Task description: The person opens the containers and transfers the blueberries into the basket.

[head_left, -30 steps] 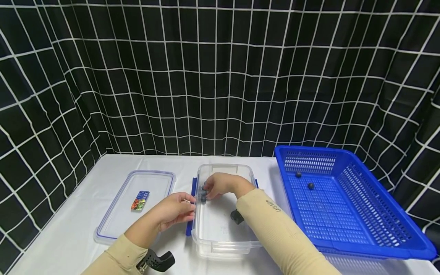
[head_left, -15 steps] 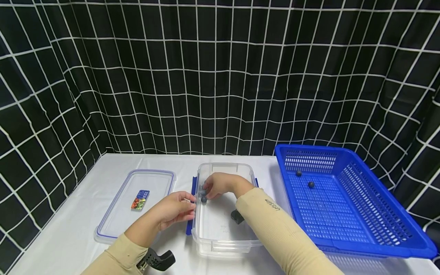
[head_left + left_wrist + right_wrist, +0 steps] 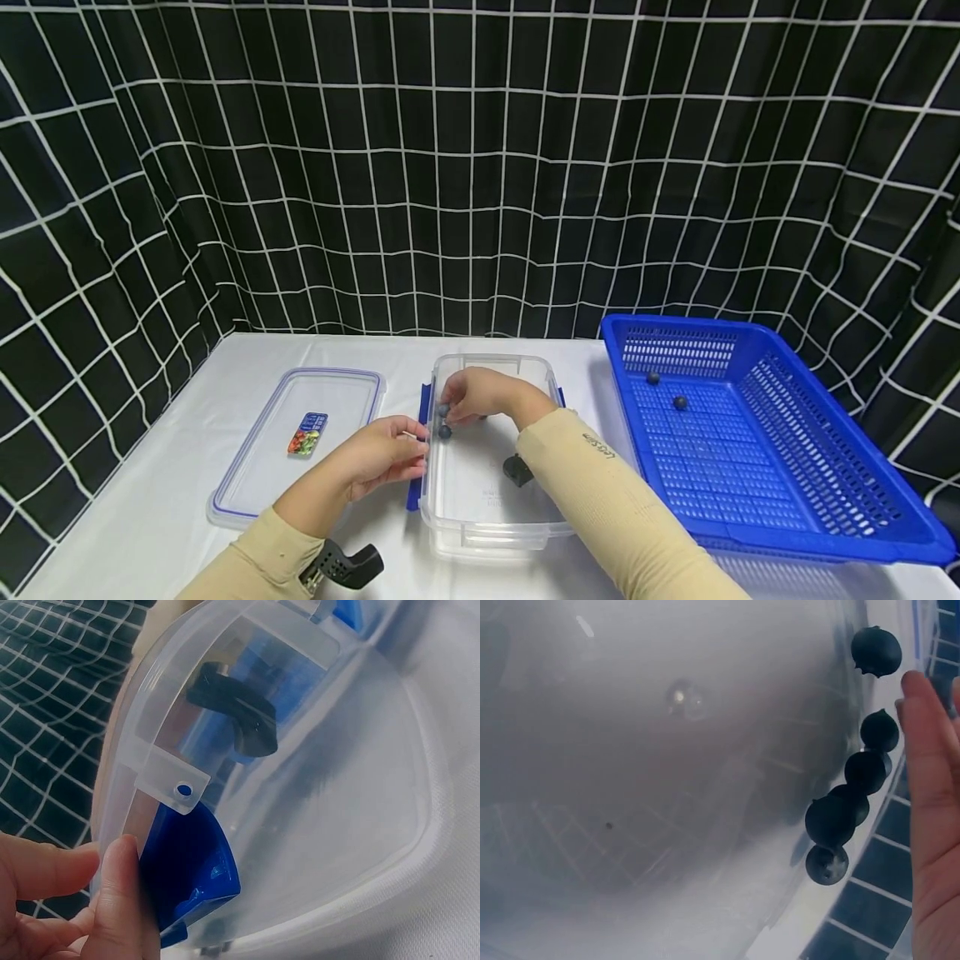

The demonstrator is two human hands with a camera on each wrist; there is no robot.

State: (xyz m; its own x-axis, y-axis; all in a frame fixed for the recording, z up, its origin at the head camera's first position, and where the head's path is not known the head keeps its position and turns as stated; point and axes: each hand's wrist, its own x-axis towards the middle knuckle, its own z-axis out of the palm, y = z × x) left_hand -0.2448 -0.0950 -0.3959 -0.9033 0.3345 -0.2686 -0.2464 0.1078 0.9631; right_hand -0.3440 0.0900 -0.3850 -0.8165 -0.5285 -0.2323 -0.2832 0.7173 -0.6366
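A clear plastic food container (image 3: 495,527) stands at the table's middle, with a blue latch (image 3: 191,877) hanging at its left side. My left hand (image 3: 386,457) lies at that side, its relaxed fingertips against the rim and latch. Inside, my right hand (image 3: 480,396) reaches to the left wall, thumb and fingers together. In the right wrist view, a dark round blueberry (image 3: 940,691) shows partly between my fingertips. Several blueberries (image 3: 831,822) form a row along the wall beside them, and a separate blueberry (image 3: 876,652) lies past the row's end.
At right, a blue plastic basket (image 3: 723,492) contains two blueberries (image 3: 680,402). The clear lid (image 3: 258,467), with a blue seal and a picture label, lies flat at left. A black curtain with white grid lines hangs behind the table.
My right hand has shifted slightly toward the far end along the container's left wall, leaving the nearer blueberries more exposed. My left hand has stayed in place.
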